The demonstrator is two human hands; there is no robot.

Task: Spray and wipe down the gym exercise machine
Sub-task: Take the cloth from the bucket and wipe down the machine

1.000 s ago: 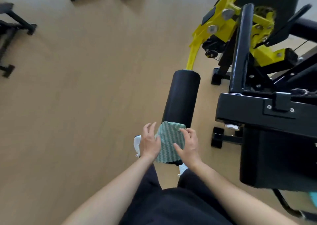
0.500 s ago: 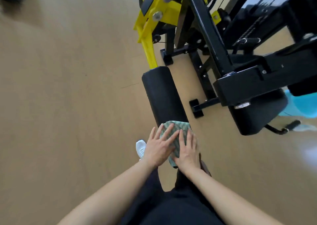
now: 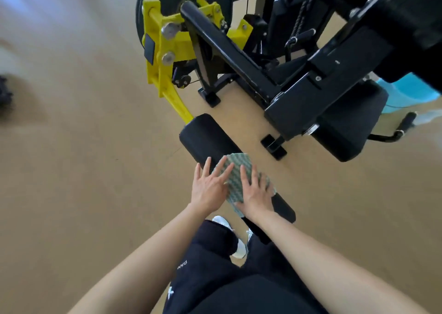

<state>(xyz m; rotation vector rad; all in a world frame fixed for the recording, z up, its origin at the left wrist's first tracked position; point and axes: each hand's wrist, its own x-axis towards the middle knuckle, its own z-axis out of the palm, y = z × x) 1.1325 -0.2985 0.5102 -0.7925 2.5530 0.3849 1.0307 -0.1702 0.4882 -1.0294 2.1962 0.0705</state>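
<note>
At the near end of the black foam roller pad (image 3: 208, 139), just ahead of the person's knees, a green-and-white patterned cloth (image 3: 235, 170) is lying draped over the padding. The left hand (image 3: 210, 186) and right hand (image 3: 254, 194) are pressing it down side by side, each grip wide, fingers straight and curling round nothing. The pad is jutting from a yellow lever arm (image 3: 167, 84) on the black exercise machine (image 3: 299, 93). The wiping step appears to be in hand; no spray bottle is showing. Next, the cloth likely needs sliding toward the pad's uncovered far end under steady pressure.
</note>
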